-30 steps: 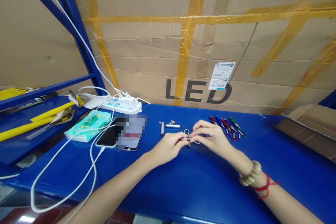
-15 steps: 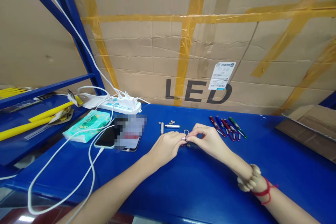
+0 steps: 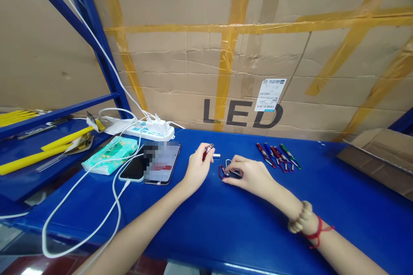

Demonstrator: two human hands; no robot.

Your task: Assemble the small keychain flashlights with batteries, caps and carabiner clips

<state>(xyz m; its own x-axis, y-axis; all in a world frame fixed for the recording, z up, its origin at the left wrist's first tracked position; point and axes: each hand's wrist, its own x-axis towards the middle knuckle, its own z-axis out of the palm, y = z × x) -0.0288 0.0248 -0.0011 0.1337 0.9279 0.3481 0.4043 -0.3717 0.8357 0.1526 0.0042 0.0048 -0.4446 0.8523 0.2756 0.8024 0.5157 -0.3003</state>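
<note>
My left hand is closed around a small red flashlight barrel with a silver end pointing up. Behind those fingers a silver metal tube lies partly hidden on the blue shelf. My right hand rests low over the shelf, thumb and fingertips drawn together at a small silvery piece whose kind I cannot make out. Beside these fingertips are a red carabiner and a silver carabiner clip, both partly covered by the hand.
Several coloured flashlights with carabiners lie to the right. Two phones, a tissue pack and a power strip with trailing white cables are at the left. A large cardboard box stands behind; another carton sits far right.
My hands were together at a small part. Now they are apart: the left has moved left and slightly up with the red barrel, while the right has stayed by the carabiners.
</note>
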